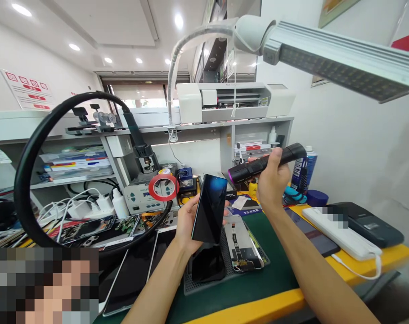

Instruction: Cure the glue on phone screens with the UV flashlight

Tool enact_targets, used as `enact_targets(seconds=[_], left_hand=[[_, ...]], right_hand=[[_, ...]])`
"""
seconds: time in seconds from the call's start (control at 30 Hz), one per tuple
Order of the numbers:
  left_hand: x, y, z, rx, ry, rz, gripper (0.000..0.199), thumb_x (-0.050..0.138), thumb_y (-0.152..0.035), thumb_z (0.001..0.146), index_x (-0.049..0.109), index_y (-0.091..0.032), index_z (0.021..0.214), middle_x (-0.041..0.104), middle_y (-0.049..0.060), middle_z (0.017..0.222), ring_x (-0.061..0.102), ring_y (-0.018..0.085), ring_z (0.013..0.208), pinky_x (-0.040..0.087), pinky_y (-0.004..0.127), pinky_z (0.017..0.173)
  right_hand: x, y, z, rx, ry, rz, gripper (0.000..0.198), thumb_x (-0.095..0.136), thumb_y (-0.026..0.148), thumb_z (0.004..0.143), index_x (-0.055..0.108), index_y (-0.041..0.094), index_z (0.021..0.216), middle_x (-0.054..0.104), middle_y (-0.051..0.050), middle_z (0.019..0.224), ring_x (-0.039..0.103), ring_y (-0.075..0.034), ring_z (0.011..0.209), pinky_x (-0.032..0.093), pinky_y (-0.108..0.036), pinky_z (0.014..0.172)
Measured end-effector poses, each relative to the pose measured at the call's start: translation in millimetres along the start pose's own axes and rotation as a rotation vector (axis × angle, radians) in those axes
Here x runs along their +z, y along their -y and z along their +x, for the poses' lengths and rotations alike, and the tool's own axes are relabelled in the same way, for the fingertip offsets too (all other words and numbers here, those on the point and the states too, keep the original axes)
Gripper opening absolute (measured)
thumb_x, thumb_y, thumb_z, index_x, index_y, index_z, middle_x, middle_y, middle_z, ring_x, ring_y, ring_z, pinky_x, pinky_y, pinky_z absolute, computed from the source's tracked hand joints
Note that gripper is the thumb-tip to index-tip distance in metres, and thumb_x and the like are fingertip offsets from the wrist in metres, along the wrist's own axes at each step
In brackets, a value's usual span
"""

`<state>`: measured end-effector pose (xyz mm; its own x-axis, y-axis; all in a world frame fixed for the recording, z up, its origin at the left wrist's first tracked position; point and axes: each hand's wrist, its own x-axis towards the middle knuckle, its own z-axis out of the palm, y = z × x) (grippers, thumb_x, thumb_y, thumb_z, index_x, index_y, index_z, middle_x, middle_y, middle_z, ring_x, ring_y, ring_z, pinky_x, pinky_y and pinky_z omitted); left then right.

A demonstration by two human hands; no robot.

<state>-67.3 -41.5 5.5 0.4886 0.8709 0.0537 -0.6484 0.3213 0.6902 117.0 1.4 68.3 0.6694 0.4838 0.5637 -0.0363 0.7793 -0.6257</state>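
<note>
My left hand [186, 220] is closed round a smartphone [209, 209], held tilted with its dark, glossy face towards me. A bluish glow shows near the top of that face. In my right hand [273, 184] is a black flashlight [249, 171], my fingers wrapped round its barrel. Its purple-lit end points left, towards the phone and a little apart from it. Below the phone, a second dark phone [208, 264] lies on a grey mat [199, 288]. Beside it rests a detached phone screen [243, 243], its back and flex cable facing up.
A hot-air station [146, 198] with a thick black hose [22, 180] stands at the left. Tablets [132, 281] lie near my left forearm. A white power strip [339, 231] and spray can [307, 166] are at the right. A lamp [342, 58] hangs overhead.
</note>
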Motion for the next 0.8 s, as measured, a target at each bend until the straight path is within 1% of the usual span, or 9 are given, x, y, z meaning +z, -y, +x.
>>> enact_targets(seconds=[0.07, 0.13, 0.2, 0.27, 0.43, 0.53, 0.67, 0.73, 0.8], left_hand=[[-0.5, 0.4, 1.1, -0.003, -0.012, 0.008, 0.052, 0.047, -0.043, 0.094, 0.069, -0.003, 0.118, 0.070, 0.024, 0.116, 0.071, 0.030, 0.089, 0.059, 0.041, 0.076], [-0.9, 0.8, 2.3, -0.010, -0.029, 0.008, 0.049, 0.048, -0.042, 0.094, 0.070, -0.004, 0.117, 0.072, 0.022, 0.110, 0.072, 0.031, 0.090, 0.059, 0.041, 0.075], [-0.9, 1.0, 3.1, -0.016, -0.046, 0.001, 0.048, 0.048, -0.041, 0.095, 0.070, -0.005, 0.118, 0.074, 0.021, 0.106, 0.073, 0.030, 0.090, 0.060, 0.041, 0.075], [0.1, 1.0, 3.3, -0.020, -0.060, -0.005, 0.047, 0.047, -0.040, 0.096, 0.069, -0.006, 0.119, 0.074, 0.020, 0.105, 0.073, 0.030, 0.088, 0.060, 0.040, 0.074], [5.1, 1.5, 1.0, -0.020, -0.069, -0.006, 0.048, 0.045, -0.040, 0.097, 0.068, -0.005, 0.120, 0.074, 0.021, 0.104, 0.073, 0.028, 0.087, 0.060, 0.039, 0.072], [5.2, 3.1, 0.4, -0.013, -0.044, 0.017, 0.050, 0.044, -0.041, 0.097, 0.069, -0.002, 0.117, 0.072, 0.022, 0.108, 0.072, 0.026, 0.085, 0.060, 0.037, 0.071], [2.1, 4.1, 2.0, -0.012, -0.024, 0.057, 0.053, 0.044, -0.043, 0.097, 0.067, -0.002, 0.119, 0.072, 0.023, 0.109, 0.072, 0.025, 0.082, 0.060, 0.037, 0.070], [0.9, 3.8, 3.3, -0.010, -0.056, 0.101, 0.053, 0.045, -0.044, 0.097, 0.067, -0.002, 0.120, 0.072, 0.024, 0.109, 0.072, 0.026, 0.083, 0.061, 0.038, 0.069], [0.3, 3.9, 4.2, -0.005, -0.127, 0.187, 0.050, 0.049, -0.044, 0.095, 0.067, -0.003, 0.118, 0.073, 0.023, 0.106, 0.073, 0.027, 0.083, 0.061, 0.037, 0.067]], right_hand=[[1.4, 4.1, -6.4, -0.043, 0.030, -0.011, 0.047, 0.051, 0.067, 0.089, 0.053, 0.021, 0.090, 0.069, -0.003, 0.068, 0.067, -0.021, 0.057, 0.054, -0.032, 0.048], [2.3, 8.2, -12.4, -0.064, 0.089, -0.008, 0.044, 0.051, 0.065, 0.090, 0.053, 0.020, 0.092, 0.068, -0.003, 0.068, 0.066, -0.019, 0.056, 0.052, -0.030, 0.047], [2.4, 11.3, -16.1, -0.069, 0.135, -0.007, 0.043, 0.051, 0.063, 0.091, 0.053, 0.020, 0.094, 0.068, -0.002, 0.068, 0.064, -0.018, 0.054, 0.051, -0.028, 0.045], [1.4, 12.4, -16.1, -0.056, 0.150, -0.009, 0.043, 0.050, 0.063, 0.091, 0.054, 0.020, 0.094, 0.068, -0.002, 0.068, 0.062, -0.016, 0.051, 0.050, -0.027, 0.044], [-4.4, 5.0, -2.0, 0.034, 0.098, 0.039, 0.049, 0.049, 0.069, 0.089, 0.053, 0.021, 0.094, 0.067, -0.002, 0.068, 0.065, -0.018, 0.055, 0.052, -0.028, 0.043], [-7.1, -3.2, 8.2, 0.105, 0.120, 0.087, 0.053, 0.048, 0.073, 0.087, 0.055, 0.021, 0.090, 0.067, -0.002, 0.068, 0.065, -0.019, 0.055, 0.055, -0.031, 0.045], [-7.8, -12.3, 16.3, 0.224, 0.140, 0.118, 0.056, 0.046, 0.078, 0.084, 0.054, 0.022, 0.086, 0.064, -0.002, 0.063, 0.066, -0.020, 0.057, 0.059, -0.035, 0.051], [-8.0, -16.6, 19.3, 0.256, 0.114, 0.120, 0.057, 0.047, 0.080, 0.083, 0.053, 0.023, 0.085, 0.064, -0.001, 0.063, 0.067, -0.021, 0.058, 0.060, -0.035, 0.052], [-8.9, -21.1, 22.7, 0.278, 0.091, 0.120, 0.058, 0.049, 0.081, 0.081, 0.053, 0.023, 0.083, 0.063, -0.001, 0.062, 0.067, -0.021, 0.058, 0.060, -0.036, 0.052]])
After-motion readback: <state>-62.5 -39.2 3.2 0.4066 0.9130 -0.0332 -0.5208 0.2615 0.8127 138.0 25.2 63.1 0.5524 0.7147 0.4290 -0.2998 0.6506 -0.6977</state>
